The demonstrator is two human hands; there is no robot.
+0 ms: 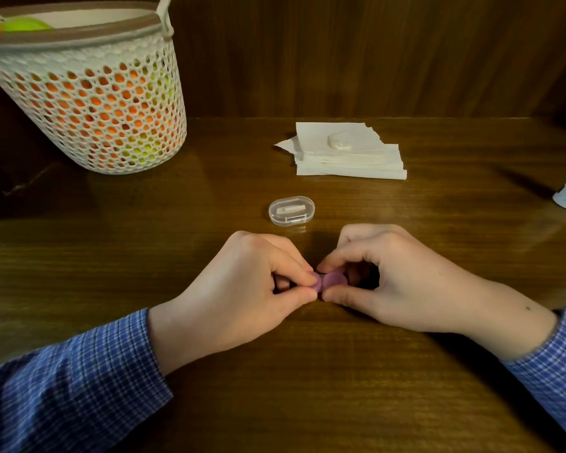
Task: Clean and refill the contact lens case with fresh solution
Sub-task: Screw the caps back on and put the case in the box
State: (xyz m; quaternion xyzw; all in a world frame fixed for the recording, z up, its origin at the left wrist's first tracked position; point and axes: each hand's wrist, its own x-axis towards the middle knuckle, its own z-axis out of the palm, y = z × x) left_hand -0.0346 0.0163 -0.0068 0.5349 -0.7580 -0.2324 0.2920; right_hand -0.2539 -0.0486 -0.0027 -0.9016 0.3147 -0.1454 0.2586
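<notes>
Low over the wooden table (209, 197), the purple contact lens case (328, 282) lies with its long axis left to right, the left hand (242, 295) pinching one end and the right hand (402, 279) the other, seemingly around its caps.

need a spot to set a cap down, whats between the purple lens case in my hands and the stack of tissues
In the head view, a small clear plastic box sits between the purple lens case and the tissue stack; around it the wooden table is bare.
</notes>
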